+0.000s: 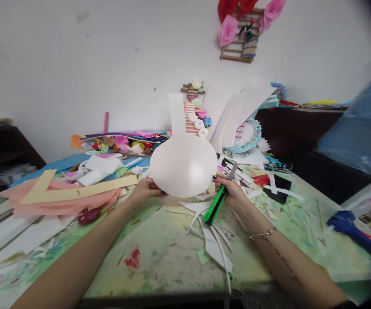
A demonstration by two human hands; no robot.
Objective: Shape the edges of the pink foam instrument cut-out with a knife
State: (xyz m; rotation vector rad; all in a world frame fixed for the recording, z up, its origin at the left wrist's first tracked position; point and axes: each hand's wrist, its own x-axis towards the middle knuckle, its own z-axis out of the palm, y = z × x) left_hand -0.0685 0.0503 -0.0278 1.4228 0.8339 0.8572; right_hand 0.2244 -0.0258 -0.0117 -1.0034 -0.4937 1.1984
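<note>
A white paper cutout (183, 165), an oval with a straight strip rising from its top, is held up above the table between both hands. My left hand (148, 189) pinches its lower left edge. At its right edge are the fingers of my right hand (232, 191), which also grips a green box cutter (216, 206) with its blade out, pointing up and away. Beneath the cutout lie curled white paper offcuts (213, 242) on the paint-stained table (159, 266).
Coloured paper and paper flowers (124, 143) pile up at the back left. Pink tissue and a cream paper strip (85, 191) lie to the left. Large white sheets (233, 116) lean at the back. A blue glue gun (349, 227) sits at the right edge, beyond a black pad (282, 195).
</note>
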